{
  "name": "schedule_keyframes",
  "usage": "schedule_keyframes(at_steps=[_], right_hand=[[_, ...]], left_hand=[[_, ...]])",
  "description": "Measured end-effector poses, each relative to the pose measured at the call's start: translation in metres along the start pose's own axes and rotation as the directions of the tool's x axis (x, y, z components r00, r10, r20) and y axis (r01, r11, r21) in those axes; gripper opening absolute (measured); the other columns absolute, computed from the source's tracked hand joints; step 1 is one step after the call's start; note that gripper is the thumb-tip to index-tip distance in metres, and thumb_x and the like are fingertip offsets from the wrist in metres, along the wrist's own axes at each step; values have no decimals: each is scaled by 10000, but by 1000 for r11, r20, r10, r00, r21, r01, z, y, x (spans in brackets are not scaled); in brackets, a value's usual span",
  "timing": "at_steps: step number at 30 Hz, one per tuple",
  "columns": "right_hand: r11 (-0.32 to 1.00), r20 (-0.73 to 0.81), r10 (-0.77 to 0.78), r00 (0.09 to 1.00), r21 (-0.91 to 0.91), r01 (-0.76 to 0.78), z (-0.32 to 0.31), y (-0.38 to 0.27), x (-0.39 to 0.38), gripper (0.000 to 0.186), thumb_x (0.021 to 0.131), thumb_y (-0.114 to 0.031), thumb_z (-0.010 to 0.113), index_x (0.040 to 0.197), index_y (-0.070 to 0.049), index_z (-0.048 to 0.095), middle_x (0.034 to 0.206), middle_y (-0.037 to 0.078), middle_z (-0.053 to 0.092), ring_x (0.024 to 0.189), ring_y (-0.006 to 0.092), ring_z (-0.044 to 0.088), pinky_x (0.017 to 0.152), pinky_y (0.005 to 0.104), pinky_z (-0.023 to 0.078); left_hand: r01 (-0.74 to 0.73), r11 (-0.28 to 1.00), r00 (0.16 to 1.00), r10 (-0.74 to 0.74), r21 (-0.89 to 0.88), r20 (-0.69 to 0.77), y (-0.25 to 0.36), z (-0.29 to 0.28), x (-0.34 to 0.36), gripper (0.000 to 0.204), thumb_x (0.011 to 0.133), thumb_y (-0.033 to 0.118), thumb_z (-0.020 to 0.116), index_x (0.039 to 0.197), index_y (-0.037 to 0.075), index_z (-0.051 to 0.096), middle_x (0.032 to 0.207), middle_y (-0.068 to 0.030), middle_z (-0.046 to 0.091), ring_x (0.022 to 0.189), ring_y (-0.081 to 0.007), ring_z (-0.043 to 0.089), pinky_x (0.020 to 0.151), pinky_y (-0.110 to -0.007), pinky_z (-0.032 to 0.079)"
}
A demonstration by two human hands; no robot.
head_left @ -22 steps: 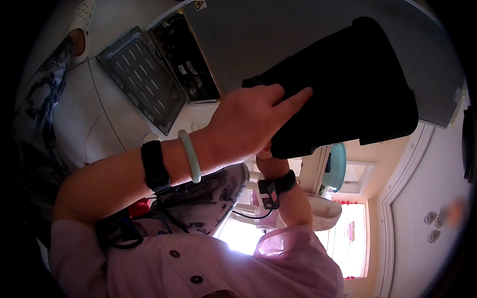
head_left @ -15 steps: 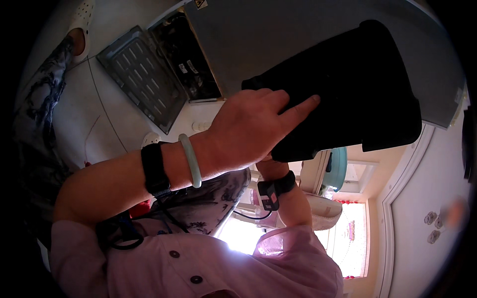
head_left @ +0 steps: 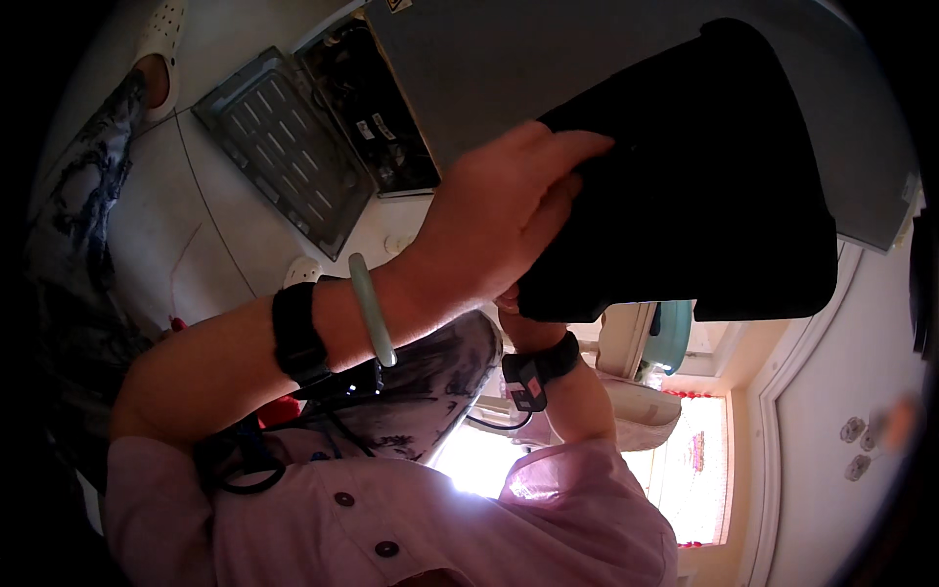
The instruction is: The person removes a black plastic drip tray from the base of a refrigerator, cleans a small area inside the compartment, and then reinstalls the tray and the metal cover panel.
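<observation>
A large dark panel-like piece (head_left: 704, 196), nearly black against the light, is held up in front of me, its exact kind lost in shadow. My left hand (head_left: 504, 210) reaches across to its left part. The fingers are bent together, with one fingertip against its face; whatever they pinch, if anything, is too dark to see. At the lower left corner my right hand (head_left: 511, 301) grips the panel's edge, mostly hidden behind it. A pale green bangle (head_left: 372, 310) and a black strap sit on my left wrist, a small strapped device (head_left: 526, 382) on my right.
A large grey cabinet-like appliance (head_left: 469, 68) lies behind the panel, with an open compartment (head_left: 367, 117) of dark parts and wires. A slotted grey cover (head_left: 284, 147) rests beside it on the tiled floor (head_left: 210, 225). A teal basin (head_left: 668, 338) and bright window stand farther right.
My left hand has turned and shifted slightly up, its extended finger moving higher on the panel while the others curl below. The panel has tilted a little, its lower edge dropping.
</observation>
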State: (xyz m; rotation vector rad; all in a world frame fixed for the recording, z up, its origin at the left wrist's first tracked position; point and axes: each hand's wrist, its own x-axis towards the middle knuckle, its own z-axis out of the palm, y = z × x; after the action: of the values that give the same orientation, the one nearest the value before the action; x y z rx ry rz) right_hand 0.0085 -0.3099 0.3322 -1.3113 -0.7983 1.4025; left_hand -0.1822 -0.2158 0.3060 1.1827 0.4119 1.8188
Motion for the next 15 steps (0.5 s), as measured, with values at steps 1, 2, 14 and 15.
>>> schedule_keyframes(at_steps=[1, 2, 14, 15], right_hand=[[996, 77, 32, 997, -91, -25, 7, -2, 2, 326, 962, -369, 355, 1180, -145, 448, 941, -21, 525, 655, 73, 482, 489, 194, 353], [983, 155, 74, 985, -175, -46, 31, -5, 10, 319, 960, -380, 346, 1122, -134, 466, 877, -11, 519, 583, 83, 453, 450, 201, 317], [962, 449, 272, 851, -137, -235, 13, 1, 52, 668, 875, -601, 389, 966, 50, 505, 736, 126, 589, 475, 143, 558, 370, 202, 412], [966, 480, 256, 839, -109, -233, 8, 4, 53, 673, 868, -608, 397, 998, 44, 498, 767, 146, 590, 485, 155, 565, 376, 208, 419]], left_hand=[[35, 998, 999, -35, -56, -8, -2, 1, 1, 325, 860, 62, 568, 1183, 28, 551, 864, -87, 569, 705, -150, 590, 600, -239, 488], [72, 992, 997, -74, -101, -13, -5, 3, 2, 304, 864, 78, 574, 1162, 22, 557, 865, -79, 577, 713, -139, 594, 605, -230, 490], [471, 784, 877, -371, -404, 305, -9, -11, 9, 188, 881, 139, 579, 1041, 42, 562, 843, -61, 595, 626, -105, 601, 463, -195, 498], [518, 742, 852, -409, -425, 326, -11, -13, 7, 189, 877, 144, 586, 1036, 45, 562, 847, -57, 594, 647, -105, 600, 485, -201, 495]])
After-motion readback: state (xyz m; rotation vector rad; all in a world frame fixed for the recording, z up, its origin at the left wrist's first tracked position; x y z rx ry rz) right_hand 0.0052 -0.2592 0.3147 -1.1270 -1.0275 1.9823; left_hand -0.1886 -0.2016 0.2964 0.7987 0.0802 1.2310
